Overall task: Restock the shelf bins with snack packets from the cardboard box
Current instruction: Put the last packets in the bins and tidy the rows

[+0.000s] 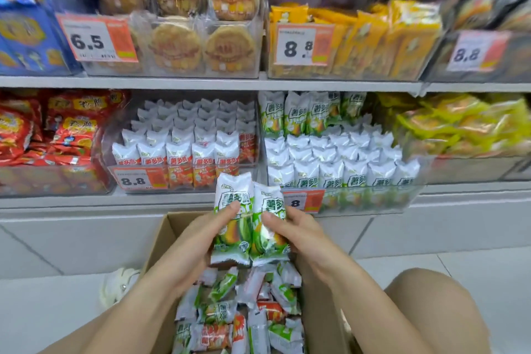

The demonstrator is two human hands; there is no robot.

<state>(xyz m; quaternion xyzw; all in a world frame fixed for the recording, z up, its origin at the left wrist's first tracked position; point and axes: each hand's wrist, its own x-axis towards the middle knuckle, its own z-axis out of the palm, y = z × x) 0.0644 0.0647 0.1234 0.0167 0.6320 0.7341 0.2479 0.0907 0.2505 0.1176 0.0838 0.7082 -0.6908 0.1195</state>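
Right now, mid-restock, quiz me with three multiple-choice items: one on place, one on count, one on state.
1. Where is the green bin relative to the red bin?
A left B right C above
2. How many packets are held?
A one B two C four
3. The box is:
A sealed B empty C open, holding packets

B: green-packet bin sits right of the red one.
B: left hand and right hand hold two green packets side by side.
C: flaps open, loose packets inside.
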